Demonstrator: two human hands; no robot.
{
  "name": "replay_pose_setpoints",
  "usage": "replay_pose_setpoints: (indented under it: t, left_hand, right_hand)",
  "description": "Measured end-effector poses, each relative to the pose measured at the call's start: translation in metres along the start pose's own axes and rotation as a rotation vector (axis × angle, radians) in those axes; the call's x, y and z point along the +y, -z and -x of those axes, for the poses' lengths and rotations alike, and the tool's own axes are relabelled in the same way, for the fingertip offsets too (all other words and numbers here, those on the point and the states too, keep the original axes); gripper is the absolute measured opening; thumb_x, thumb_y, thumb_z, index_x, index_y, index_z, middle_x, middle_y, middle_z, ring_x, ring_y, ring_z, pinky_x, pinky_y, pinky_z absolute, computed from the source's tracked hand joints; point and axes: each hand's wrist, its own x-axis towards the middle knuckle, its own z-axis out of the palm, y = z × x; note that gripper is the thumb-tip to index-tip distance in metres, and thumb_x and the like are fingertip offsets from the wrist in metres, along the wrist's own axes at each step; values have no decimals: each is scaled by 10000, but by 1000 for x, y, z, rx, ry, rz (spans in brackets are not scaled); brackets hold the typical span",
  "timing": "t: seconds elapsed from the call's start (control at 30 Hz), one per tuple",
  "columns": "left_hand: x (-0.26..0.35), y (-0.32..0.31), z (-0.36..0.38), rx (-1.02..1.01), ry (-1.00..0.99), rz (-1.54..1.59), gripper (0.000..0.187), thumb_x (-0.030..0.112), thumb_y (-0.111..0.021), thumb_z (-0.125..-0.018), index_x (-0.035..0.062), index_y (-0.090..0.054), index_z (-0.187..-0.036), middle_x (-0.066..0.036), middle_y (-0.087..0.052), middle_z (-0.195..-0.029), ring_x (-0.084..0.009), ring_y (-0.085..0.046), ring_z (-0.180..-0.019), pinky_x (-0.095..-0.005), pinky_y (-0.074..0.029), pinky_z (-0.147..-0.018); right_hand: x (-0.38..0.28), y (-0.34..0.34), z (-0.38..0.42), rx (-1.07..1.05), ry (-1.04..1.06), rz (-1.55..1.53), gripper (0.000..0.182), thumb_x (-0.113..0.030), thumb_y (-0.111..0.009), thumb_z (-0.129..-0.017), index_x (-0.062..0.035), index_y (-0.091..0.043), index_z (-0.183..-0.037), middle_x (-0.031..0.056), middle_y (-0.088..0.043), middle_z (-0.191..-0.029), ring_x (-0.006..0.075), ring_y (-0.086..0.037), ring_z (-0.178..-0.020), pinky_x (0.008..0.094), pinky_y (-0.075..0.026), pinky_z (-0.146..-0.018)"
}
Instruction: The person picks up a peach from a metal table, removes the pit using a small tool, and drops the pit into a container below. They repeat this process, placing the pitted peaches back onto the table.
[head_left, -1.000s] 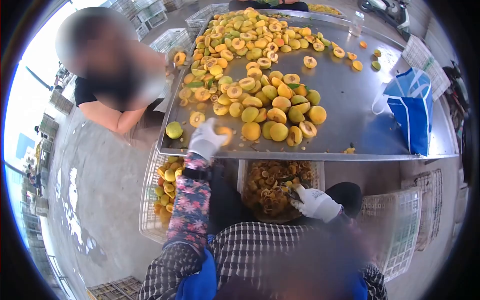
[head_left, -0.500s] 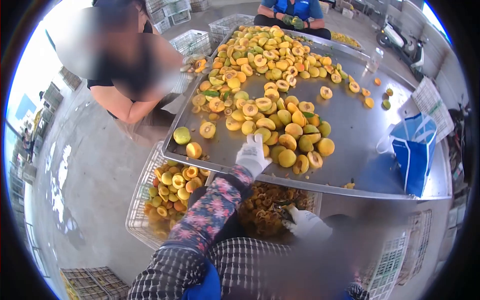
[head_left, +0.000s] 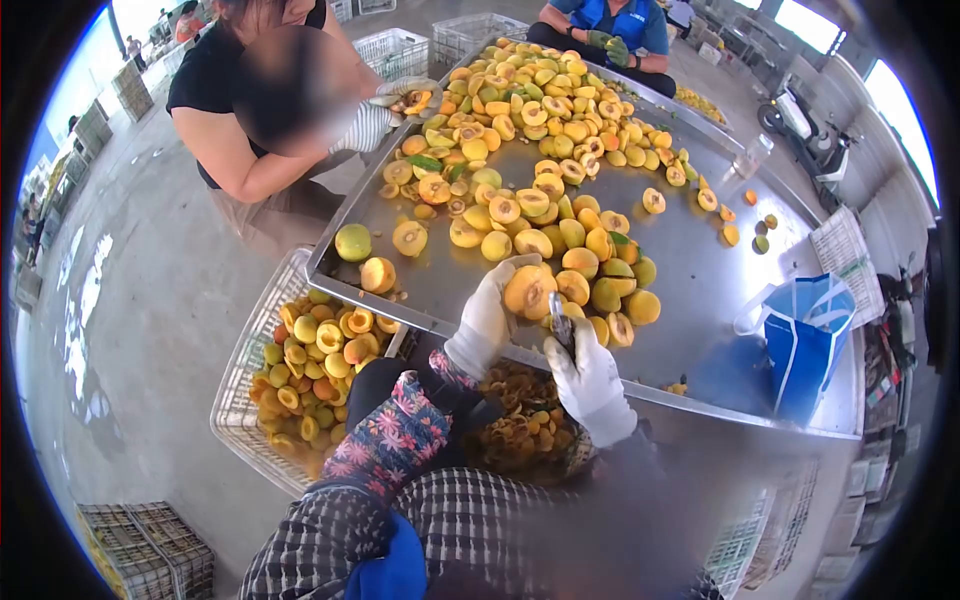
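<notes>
My gloved left hand holds a halved yellow peach over the table's near edge, cut face up with the pit area showing. In my gloved right hand is a short metal pitting tool with a dark grip, its tip up against the right side of that peach half. Behind them, whole and halved peaches lie in a loose pile on the metal table. Below my hands sits a container of brownish pits and scraps, partly hidden by my arms.
At left, a white crate holds hollowed peach halves. A blue bag stands on the table's right, a clear bottle farther back. One person works at the left edge, another at the far end.
My left hand has lifted a peach half from the pile's near edge. My right hand has risen from the scraps container, bringing the tool to the peach. The view has shifted slightly.
</notes>
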Motion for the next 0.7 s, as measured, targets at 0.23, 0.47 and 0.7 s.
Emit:
replay_pose_setpoints:
  t: [0.23,0.47,0.7]
  left_hand:
    - [-9,6,-2,15,-387,-439,375,273,-366,-1040,26,-537,-1265,-98,-600,-1157,-174,-586,-1053,-307,-486,-927]
    - [-8,14,-1,84,-413,-313,360,267,-379,-1040,2,-592,-1160,-74,-634,-1062,-139,-595,-965,-279,-484,-866]
    - [-6,9,0,52,-399,-363,421,340,-383,-1049,-6,-599,-1154,-80,-645,-1071,-139,-605,-967,-274,-491,-860]
  right_hand:
    - [-4,-30,-20,31,-36,203,241,-194,-573,-938,1,-449,-1007,257,-609,-751,474,-602,-699,521,-458,-574]
    - [1,-29,-25,-128,92,335,300,-140,-595,-917,42,-434,-1092,224,-598,-712,429,-600,-657,474,-447,-548]
    - [26,-41,-21,-144,82,-91,205,-154,-571,-940,-27,-420,-996,95,-517,-716,250,-524,-597,354,-415,-543]
